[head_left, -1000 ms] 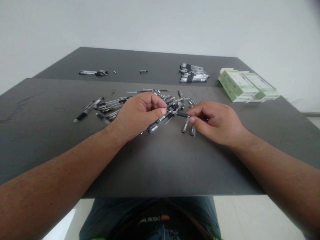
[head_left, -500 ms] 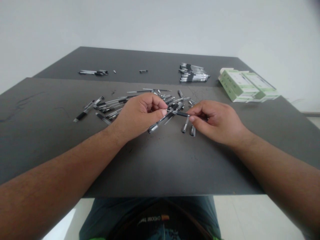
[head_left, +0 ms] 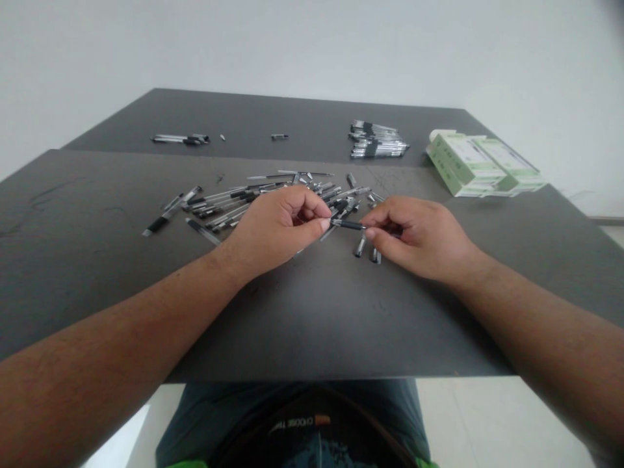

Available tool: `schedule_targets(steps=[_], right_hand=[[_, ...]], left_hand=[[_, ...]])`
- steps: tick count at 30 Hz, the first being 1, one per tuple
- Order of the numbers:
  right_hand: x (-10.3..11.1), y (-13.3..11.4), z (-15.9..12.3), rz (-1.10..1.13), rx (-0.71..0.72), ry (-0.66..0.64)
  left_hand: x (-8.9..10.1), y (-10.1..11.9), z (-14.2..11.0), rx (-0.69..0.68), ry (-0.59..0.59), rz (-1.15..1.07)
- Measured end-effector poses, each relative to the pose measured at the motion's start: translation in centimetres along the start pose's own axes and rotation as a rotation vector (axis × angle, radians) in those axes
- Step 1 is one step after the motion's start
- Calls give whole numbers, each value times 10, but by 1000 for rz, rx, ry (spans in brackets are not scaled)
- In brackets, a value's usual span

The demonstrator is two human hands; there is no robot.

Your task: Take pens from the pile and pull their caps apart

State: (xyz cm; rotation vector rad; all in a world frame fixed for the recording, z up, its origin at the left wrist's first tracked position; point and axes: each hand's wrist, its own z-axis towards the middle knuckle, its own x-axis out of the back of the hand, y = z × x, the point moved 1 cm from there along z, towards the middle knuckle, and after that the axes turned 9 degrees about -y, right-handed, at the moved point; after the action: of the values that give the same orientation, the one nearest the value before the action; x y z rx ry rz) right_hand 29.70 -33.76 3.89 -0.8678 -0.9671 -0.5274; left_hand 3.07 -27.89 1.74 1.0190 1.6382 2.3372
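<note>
A pen with a black grip [head_left: 348,225] is held level between my two hands, above the near side of a heap of pen parts [head_left: 229,203]. My left hand [head_left: 287,224] pinches its left end, at the tip, between thumb and forefinger. On the other end, my right hand [head_left: 414,234] closes thumb and fingers round the barrel, most of which is hidden by the palm. Two pen caps [head_left: 359,247] lie on the table just under the pen, left of my right hand.
Bundled pens [head_left: 377,140] lie at the back right, beside green and white boxes [head_left: 468,172]. A few pens [head_left: 178,139] rest at the back left, and a cap [head_left: 279,136] lies at the back middle. The grey table [head_left: 312,325] has its front edge near my lap.
My left hand has moved slightly right, up against the pen's grip end, so the thin tip that showed between them is now covered. My right hand has shifted slightly left.
</note>
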Motion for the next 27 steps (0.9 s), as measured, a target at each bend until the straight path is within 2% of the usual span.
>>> schedule_targets(steps=[15, 20, 27], right_hand=[[-5, 1, -1, -37, 29, -27], [-6, 3, 0, -29, 37, -72], [-4, -3, -1, 72, -115, -21]], left_hand=[[-2, 10, -3, -14, -2, 111], [-3, 10, -3, -12, 5, 132], [-6, 16, -6, -17, 14, 150]])
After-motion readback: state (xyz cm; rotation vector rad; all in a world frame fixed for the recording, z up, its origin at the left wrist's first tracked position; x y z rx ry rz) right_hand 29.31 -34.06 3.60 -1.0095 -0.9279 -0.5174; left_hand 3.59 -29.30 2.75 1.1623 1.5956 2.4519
